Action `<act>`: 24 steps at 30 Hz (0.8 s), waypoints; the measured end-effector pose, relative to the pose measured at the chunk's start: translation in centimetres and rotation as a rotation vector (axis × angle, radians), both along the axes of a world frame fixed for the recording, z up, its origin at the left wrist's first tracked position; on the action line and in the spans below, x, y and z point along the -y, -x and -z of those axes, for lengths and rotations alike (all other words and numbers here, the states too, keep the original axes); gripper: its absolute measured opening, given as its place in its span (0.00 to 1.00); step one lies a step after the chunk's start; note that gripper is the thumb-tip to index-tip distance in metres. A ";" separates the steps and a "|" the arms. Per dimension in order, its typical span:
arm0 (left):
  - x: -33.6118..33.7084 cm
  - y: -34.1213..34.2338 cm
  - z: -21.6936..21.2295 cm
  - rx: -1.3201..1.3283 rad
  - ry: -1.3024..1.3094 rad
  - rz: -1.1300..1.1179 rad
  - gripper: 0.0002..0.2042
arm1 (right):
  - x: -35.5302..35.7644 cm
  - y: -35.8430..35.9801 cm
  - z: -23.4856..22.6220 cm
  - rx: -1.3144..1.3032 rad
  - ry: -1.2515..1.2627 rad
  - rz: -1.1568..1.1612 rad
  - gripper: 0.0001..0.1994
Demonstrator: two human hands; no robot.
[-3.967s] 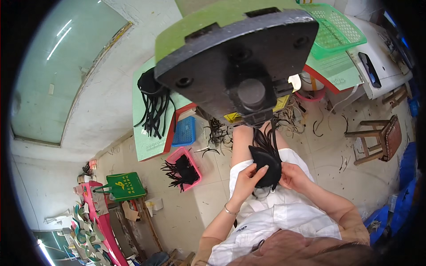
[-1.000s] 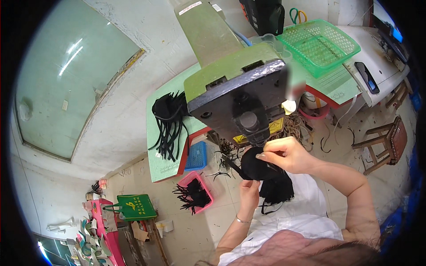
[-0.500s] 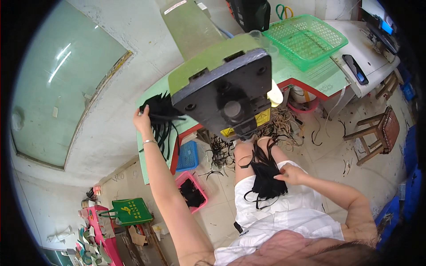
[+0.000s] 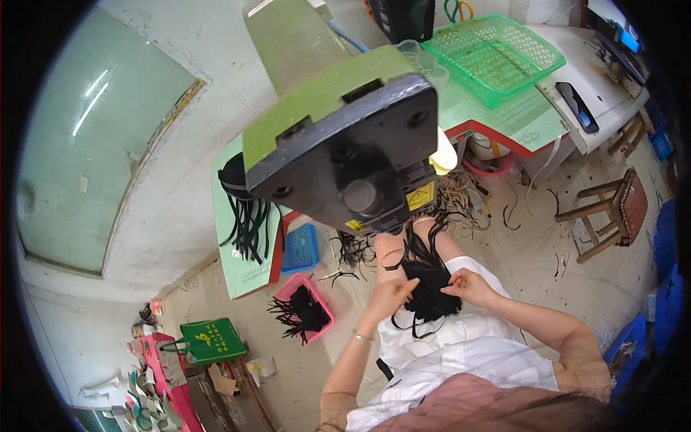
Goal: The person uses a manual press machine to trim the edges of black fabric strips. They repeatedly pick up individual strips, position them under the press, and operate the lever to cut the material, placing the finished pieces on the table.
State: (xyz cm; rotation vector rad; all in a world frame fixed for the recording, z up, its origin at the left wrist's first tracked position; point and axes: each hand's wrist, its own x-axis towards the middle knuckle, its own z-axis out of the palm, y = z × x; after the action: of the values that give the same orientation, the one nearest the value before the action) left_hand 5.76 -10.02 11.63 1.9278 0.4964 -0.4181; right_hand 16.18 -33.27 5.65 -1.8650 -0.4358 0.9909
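Note:
A bundle of black fabric pieces with long thin straps (image 4: 430,291) lies across my lap, its straps trailing forward between my knees. At its right edge my right hand (image 4: 469,286) pinches the black material between thumb and fingers. On the other side my left hand (image 4: 391,299) is closed, fingers curled and fingertips close to the bundle's left edge; what they hold, if anything, is hidden. Another pile of black strapped pieces (image 4: 248,209) rests on the green tabletop (image 4: 241,273) at the left, partly behind the machine head, with straps hanging toward the front.
A large green machine head with a black underside (image 4: 353,151) stands in front of me. Beside the table are a blue basket (image 4: 300,248) and a pink basket (image 4: 330,317) of black strapped pieces. A green basket (image 4: 497,61), phone (image 4: 576,106) and wooden stool (image 4: 612,209) are right.
My left hand has left the black pile on the table and come back to the bundle on my lap. That pile now lies flatter. My right hand has stayed at the bundle.

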 end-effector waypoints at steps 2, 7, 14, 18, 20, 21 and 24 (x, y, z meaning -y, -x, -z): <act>3.1 0.8 1.4 -0.078 -0.163 0.014 0.22 | -0.7 -0.5 -2.8 -0.223 0.081 0.123 0.26; 5.7 2.0 1.4 0.188 -0.430 -0.091 0.23 | -0.9 -0.6 -4.0 -0.449 -0.020 0.213 0.21; 5.1 2.9 -0.8 0.215 0.333 -0.206 0.20 | -1.2 -0.5 -5.9 -0.550 -0.116 0.093 0.12; 5.8 3.2 2.2 0.387 -0.096 -0.303 0.15 | -1.1 0.4 -4.5 -0.652 -0.174 0.109 0.13; 6.0 3.2 0.9 0.299 0.124 -0.364 0.15 | -0.3 -0.1 -3.8 -0.742 -0.199 0.175 0.15; 6.0 2.9 -0.6 0.255 0.232 -0.391 0.15 | 0.2 -0.7 -3.8 -0.767 -0.206 0.202 0.15; 4.8 2.2 -4.6 0.085 0.707 -0.230 0.12 | 0.1 -2.5 -8.1 -0.862 -0.144 -0.005 0.16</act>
State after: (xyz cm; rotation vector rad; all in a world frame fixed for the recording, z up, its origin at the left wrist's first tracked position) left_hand 3.52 -14.84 16.18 1.1873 0.4334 -0.3044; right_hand 18.69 -33.41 13.71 -1.1529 0.0137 1.5910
